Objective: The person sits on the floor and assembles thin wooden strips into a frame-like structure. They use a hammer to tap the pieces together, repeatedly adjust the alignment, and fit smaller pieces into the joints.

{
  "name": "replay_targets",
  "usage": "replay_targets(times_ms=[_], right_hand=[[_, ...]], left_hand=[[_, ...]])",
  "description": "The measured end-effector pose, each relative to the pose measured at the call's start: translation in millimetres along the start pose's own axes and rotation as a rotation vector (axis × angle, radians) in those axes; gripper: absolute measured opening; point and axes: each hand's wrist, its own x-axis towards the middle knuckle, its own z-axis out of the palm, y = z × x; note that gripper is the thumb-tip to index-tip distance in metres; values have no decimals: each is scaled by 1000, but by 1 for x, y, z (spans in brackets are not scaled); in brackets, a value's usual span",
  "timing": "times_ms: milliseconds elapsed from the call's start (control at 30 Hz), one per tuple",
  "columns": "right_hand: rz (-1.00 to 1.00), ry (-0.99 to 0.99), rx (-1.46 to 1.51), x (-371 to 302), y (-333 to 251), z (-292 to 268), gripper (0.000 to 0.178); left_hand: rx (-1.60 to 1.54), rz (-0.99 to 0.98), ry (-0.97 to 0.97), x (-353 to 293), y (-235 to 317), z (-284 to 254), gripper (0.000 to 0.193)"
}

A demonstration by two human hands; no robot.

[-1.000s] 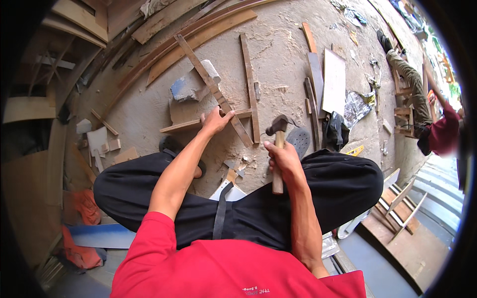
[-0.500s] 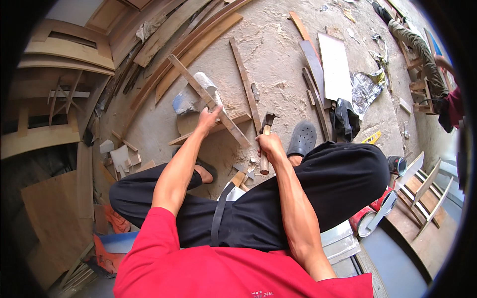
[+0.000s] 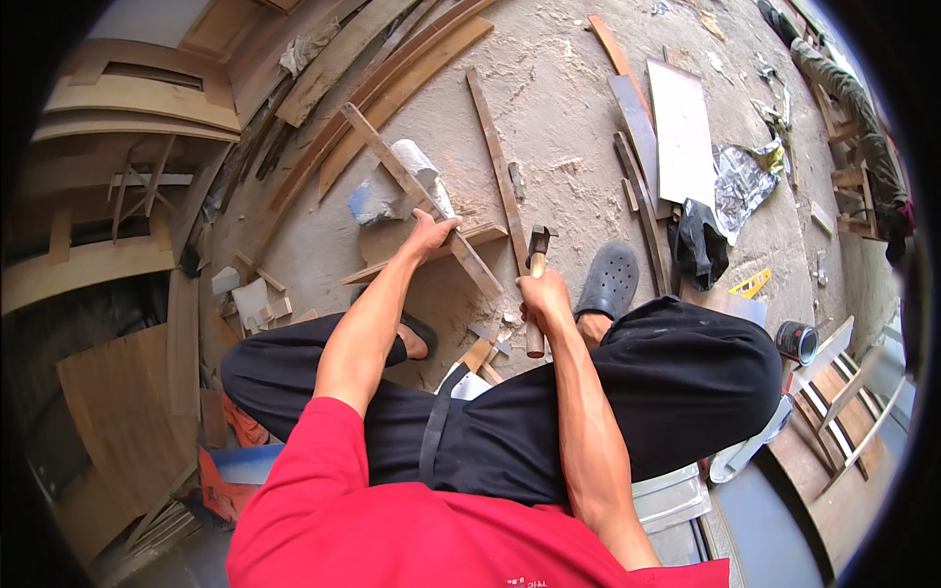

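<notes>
My left hand [image 3: 431, 236] is closed around a narrow wooden strip [image 3: 472, 263], which slants from the upper left down toward my right hand. Beneath the strip lies a wooden board [image 3: 484, 236], set crosswise. Behind them is a whitish block with blue patches [image 3: 371, 200], partly covered by the strip. In my right hand [image 3: 545, 295] is a hammer [image 3: 538, 257], gripped by its wooden handle with its dark head up, just right of the strip's near end. Between my legs, a tool with a metal blade and wooden handle [image 3: 477, 353] is partly visible.
A long wooden strip [image 3: 495, 162] lies on the dusty floor ahead. Planks [image 3: 402, 88] are stacked far left. A white panel [image 3: 681, 132], black plastic [image 3: 699, 245] and a yellow level [image 3: 751, 283] are on the right. A dark can [image 3: 796, 341] stands beside my right knee.
The whole scene has shifted slightly rightward in view. The hammer's head has turned a little in my right hand. The other person's hand at the right edge is no longer seen.
</notes>
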Motion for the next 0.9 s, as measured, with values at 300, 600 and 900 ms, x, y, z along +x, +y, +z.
replay_targets(times_ms=[300, 600, 900], right_hand=[[-13, 13, 1, -7, 3, -3, 22], [-49, -14, -42, 6, 16, 3, 18], [-283, 30, -235, 21, 51, 2, 35]], left_hand=[[-430, -219, -128, 10, 18, -14, 43], [-506, -44, -69, -10, -7, 1, 61], [-727, 186, -66, -19, -19, 38, 47]])
